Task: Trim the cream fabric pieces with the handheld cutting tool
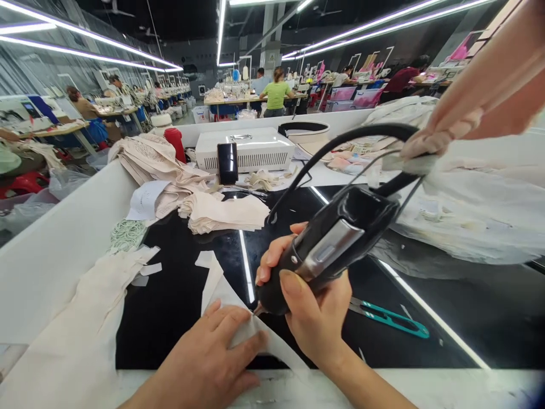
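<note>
My right hand (317,312) is wrapped round a black corded handheld tool (327,250) with a silver lever on its side. Its thin metal tip points down to the left and meets the edge of a pale fabric piece (227,292). My left hand (217,346) lies spread over that piece and presses it against the black glossy tabletop (157,318). The tip is close by my left fingers. Just right of my right hand lie teal thread snips (395,321). Part of the fabric is hidden under my left hand.
Stacked cut fabric (230,213) lies behind, and more fabric (80,318) drapes at left beside pale green cords (128,234). A white box (247,150) and a phone (227,163) stand at the back. The tool's cable (340,139) arches overhead. People work at tables beyond.
</note>
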Tool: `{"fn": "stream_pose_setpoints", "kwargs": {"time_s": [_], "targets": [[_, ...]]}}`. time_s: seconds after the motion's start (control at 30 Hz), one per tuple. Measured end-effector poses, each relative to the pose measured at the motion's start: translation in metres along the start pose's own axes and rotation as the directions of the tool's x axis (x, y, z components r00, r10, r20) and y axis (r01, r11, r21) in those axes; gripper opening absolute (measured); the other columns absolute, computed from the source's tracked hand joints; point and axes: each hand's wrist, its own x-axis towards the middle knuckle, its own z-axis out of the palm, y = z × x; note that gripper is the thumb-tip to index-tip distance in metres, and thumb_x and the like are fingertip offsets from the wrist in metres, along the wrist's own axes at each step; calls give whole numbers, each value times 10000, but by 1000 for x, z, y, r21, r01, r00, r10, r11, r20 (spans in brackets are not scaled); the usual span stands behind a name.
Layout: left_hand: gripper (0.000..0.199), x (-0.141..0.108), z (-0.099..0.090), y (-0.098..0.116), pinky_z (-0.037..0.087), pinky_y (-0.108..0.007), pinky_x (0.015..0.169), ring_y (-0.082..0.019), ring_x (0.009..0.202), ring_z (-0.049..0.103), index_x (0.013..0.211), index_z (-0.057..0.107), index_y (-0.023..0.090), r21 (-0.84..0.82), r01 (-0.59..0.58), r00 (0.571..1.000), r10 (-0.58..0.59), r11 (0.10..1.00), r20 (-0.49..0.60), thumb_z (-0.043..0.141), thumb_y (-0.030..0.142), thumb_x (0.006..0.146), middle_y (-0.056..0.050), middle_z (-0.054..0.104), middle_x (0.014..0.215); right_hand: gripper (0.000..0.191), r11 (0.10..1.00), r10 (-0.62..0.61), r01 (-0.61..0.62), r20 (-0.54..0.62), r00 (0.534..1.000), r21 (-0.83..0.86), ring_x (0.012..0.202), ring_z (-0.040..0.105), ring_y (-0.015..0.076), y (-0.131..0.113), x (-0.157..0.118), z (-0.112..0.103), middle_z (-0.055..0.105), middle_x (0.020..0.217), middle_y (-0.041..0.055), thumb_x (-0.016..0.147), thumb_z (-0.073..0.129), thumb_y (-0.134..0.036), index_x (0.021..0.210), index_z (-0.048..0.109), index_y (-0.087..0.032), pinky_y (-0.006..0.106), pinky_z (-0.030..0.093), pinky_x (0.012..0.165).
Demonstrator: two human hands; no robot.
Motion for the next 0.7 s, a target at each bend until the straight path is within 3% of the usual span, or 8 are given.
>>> {"fn": "stream_pose_setpoints", "kwargs": {"time_s": [0.17, 0.23, 0.33, 0.43, 0.53, 0.7], "targets": [[293, 5, -5, -16, 569, -287, 1039, -165, 1134, 695, 1208, 588, 194, -77, 39, 999, -37, 996, 21, 662, 111, 936, -42, 717, 1237, 307, 998, -21, 21, 4, 1000, -50, 595, 637, 136, 3, 8, -15, 674, 826, -24, 904, 776, -326, 1142, 586, -285, 264, 566, 524], [257, 8, -6, -22, 567, -242, 1007, -160, 1152, 689, 1136, 605, 188, -31, 11, 1000, -11, 999, 8, 671, 85, 910, -34, 722, 1253, 327, 996, -38, 37, -10, 999, -78, 600, 649, 146, 1, 11, -21, 674, 826, -18, 900, 782, -348, 1162, 598, -287, 281, 585, 545], [257, 12, -7, -23, 576, -253, 974, -174, 1129, 693, 1120, 607, 179, 82, -4, 1000, 2, 997, 13, 671, 68, 897, -39, 721, 1258, 325, 992, -40, 39, -12, 999, -122, 603, 668, 159, -6, 12, -31, 682, 837, -10, 899, 783, -363, 1167, 612, -296, 299, 602, 569], [282, 19, -1, -14, 617, -283, 818, -195, 1015, 703, 1164, 588, 171, 274, 22, 1000, -23, 962, 3, 674, 113, 901, -58, 714, 1242, 324, 989, -30, 27, -20, 999, -148, 596, 678, 168, -17, 9, -38, 691, 827, -5, 890, 792, -383, 1154, 625, -300, 303, 607, 569], [262, 30, 13, -7, 578, -277, 637, -181, 843, 680, 1168, 581, 186, 460, 100, 995, -98, 882, -29, 639, 95, 929, -47, 712, 1125, 356, 990, -45, 36, -63, 997, -140, 579, 667, 174, -26, 6, -42, 684, 793, -8, 856, 820, -406, 1138, 634, -293, 303, 600, 539], [200, 45, 29, -1, 513, -286, 548, -204, 740, 634, 1156, 603, 162, 486, 212, 977, -201, 848, -74, 635, 150, 959, -50, 659, 954, 412, 996, -30, 21, -107, 994, -91, 552, 639, 160, -30, 2, -42, 675, 788, -24, 817, 851, -435, 1121, 614, -288, 304, 575, 508]]}}
